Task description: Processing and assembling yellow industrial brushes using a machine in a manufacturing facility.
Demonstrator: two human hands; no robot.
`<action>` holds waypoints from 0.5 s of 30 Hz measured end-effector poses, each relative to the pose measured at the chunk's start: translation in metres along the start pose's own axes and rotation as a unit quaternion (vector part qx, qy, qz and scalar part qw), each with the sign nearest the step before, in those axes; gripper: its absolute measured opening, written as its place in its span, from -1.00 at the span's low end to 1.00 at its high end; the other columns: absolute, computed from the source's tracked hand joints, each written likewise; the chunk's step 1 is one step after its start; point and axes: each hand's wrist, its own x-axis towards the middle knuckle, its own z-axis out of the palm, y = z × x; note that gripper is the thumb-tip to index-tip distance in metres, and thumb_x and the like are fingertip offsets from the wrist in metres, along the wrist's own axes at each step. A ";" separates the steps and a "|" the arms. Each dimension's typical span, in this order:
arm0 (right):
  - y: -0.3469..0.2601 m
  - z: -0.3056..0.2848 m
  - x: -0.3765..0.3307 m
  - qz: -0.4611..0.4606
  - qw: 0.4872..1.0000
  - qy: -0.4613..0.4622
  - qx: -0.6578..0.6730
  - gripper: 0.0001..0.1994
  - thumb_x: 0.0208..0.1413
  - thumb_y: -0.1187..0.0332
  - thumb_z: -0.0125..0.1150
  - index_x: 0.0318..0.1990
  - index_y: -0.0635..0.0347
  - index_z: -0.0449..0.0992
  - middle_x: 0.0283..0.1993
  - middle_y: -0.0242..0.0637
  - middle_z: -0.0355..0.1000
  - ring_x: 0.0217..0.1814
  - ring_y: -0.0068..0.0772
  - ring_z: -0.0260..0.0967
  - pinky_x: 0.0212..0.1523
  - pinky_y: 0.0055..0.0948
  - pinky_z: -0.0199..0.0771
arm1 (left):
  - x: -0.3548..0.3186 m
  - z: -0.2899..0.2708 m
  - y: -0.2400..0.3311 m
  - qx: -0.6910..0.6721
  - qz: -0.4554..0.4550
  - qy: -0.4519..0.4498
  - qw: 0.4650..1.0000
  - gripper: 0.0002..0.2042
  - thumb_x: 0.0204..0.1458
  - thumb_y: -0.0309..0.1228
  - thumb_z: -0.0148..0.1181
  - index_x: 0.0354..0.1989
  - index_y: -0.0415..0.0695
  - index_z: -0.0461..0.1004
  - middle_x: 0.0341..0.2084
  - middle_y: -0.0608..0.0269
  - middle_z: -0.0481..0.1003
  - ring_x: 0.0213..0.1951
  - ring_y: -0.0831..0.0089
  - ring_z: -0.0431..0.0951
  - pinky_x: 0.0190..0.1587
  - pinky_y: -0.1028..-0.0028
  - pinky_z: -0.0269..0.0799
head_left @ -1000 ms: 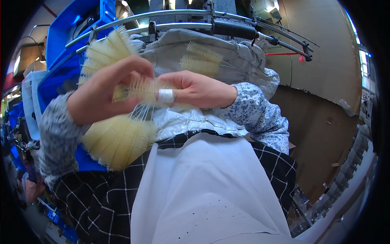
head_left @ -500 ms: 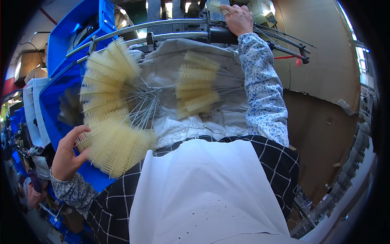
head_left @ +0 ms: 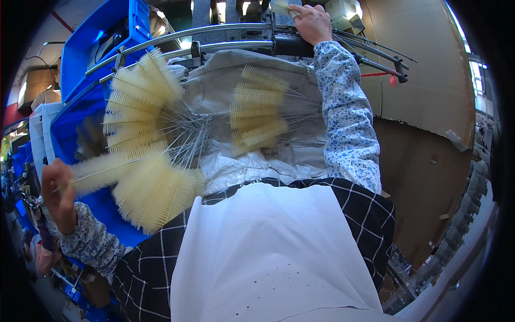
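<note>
My left hand (head_left: pixel 58 194) is closed round the tip of a wire-handled bristle brush (head_left: pixel 102 170), out beyond the left edge of a fanned pile. That pile of pale yellow brushes (head_left: pixel 153 196) lies on my left, its wire stems bunched toward the middle. At the machine's top edge, my right hand (head_left: pixel 312 24) pinches a small piece of pale bristle brush (head_left: pixel 281 7); its far end is cut off by the frame. Between my arms a smaller fan of brushes (head_left: pixel 260 110) rests on a grey-white cloth (head_left: pixel 214 88), stems pointing right.
Two curved metal rails (head_left: pixel 225 36) cross in front of me, ending at a clamp with red ribbon (head_left: pixel 393 80) on the right. Blue bins (head_left: pixel 80 64) stand at the left. Brown cardboard (head_left: pixel 424 70) covers the right side. A white apron (head_left: pixel 268 241) covers my lap.
My left hand has closed on one brush and drawn it leftward, partly out of the pile. The right hand stays at the machine, barely shifted.
</note>
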 end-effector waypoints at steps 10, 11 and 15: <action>0.005 0.008 0.001 0.020 0.999 -0.014 0.032 -0.74 -0.08 0.22 -0.08 -0.20 -0.14 0.42 -0.31 -0.43 0.39 -0.31 -0.33 0.24 -0.20 -0.38 0.24 | -0.028 -0.054 -0.024 -0.191 0.116 0.276 0.935 -0.68 -0.16 -0.37 -0.15 -0.20 -0.26 0.20 -0.27 0.01 0.29 -0.22 0.27 0.30 -0.08 0.36 0.12; 0.004 0.008 0.002 0.022 0.999 -0.017 0.027 -0.74 -0.08 0.21 -0.08 -0.21 -0.13 0.42 -0.32 -0.43 0.39 -0.30 -0.34 0.24 -0.19 -0.40 0.24 | -0.029 -0.055 -0.026 -0.191 0.116 0.276 0.935 -0.68 -0.16 -0.37 -0.15 -0.20 -0.26 0.20 -0.27 0.01 0.29 -0.22 0.27 0.30 -0.08 0.36 0.12; 0.007 0.005 0.003 0.015 0.998 -0.047 0.050 -0.71 -0.08 0.18 -0.08 -0.16 -0.11 0.39 -0.25 -0.42 0.37 -0.26 -0.31 0.24 -0.15 -0.33 0.20 | -0.029 -0.056 -0.033 -0.233 0.116 0.307 0.915 -0.64 -0.12 -0.41 -0.19 -0.10 -0.27 0.17 -0.15 -0.09 0.24 -0.09 0.19 0.25 0.00 0.26 0.07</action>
